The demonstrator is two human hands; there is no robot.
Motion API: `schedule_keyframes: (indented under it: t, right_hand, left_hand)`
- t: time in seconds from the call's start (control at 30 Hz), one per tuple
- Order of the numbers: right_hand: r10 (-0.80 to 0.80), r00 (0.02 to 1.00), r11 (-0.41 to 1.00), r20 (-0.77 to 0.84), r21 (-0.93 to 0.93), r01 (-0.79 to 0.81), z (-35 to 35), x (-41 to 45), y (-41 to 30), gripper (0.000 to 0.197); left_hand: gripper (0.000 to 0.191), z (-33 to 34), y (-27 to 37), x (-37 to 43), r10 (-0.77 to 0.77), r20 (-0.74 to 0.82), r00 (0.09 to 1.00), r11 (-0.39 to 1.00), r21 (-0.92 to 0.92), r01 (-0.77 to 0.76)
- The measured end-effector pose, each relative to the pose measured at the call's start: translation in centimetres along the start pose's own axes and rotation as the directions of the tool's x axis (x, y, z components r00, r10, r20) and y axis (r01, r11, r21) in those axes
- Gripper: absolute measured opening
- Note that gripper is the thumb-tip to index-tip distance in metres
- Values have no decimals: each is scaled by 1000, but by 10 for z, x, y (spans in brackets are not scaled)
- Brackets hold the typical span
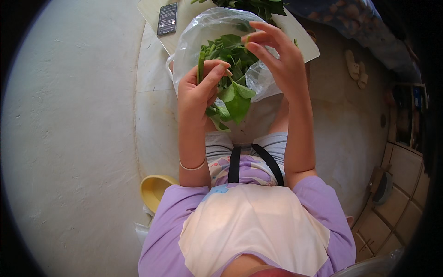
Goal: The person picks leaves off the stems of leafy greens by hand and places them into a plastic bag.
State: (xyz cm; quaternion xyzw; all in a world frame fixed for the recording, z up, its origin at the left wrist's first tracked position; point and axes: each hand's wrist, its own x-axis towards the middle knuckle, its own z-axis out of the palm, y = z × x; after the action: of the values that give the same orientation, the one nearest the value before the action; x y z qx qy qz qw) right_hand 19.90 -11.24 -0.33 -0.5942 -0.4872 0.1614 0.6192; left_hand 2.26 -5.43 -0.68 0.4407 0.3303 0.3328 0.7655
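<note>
My left hand (202,83) grips a green leafy stem (200,67), whose broad leaves (237,104) hang below the fingers. Up and to the right, my right hand (285,57) is raised with thumb and fingers curled around a small bit of green stem (247,39), partly blurred. Beneath both hands lies a clear plastic bag (188,38), its mouth wide apart. Inside it is a heap of picked leafy greens (238,57), partly hidden by my left hand.
The bag rests at a pale low table (309,52), where a phone (167,19) with a lit screen lies left. More leafy greens (264,8) are at the far edge. A yellow bowl (152,190) stands by my left elbow. Slippers (353,65) lie on the floor to the right.
</note>
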Motion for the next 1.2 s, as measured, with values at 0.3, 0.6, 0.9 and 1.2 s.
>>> schedule_keyframes:
  t: [0.3, 0.6, 0.9, 1.2]
  right_hand:
    - [236, 832, 876, 503, 260, -406, 7, -31, -1, 23]
    - [311, 780, 743, 543, 373, -556, 9, -38, 7, 24]
    - [297, 855, 915, 425, 128, -382, 13, -26, -10, 23]
    - [161, 973, 951, 166, 237, -198, 13, 17, 25, 26]
  left_hand:
    - [13, -1, -4, -4, 92, -15, 996, 996, -3, -93]
    - [12, 14, 0, -12, 237, -48, 970, 960, 167, -226]
    - [11, 15, -5, -21, 792, 147, 593, 456, 504, -733]
    - [17, 15, 34, -3, 429, -121, 895, 830, 443, -338]
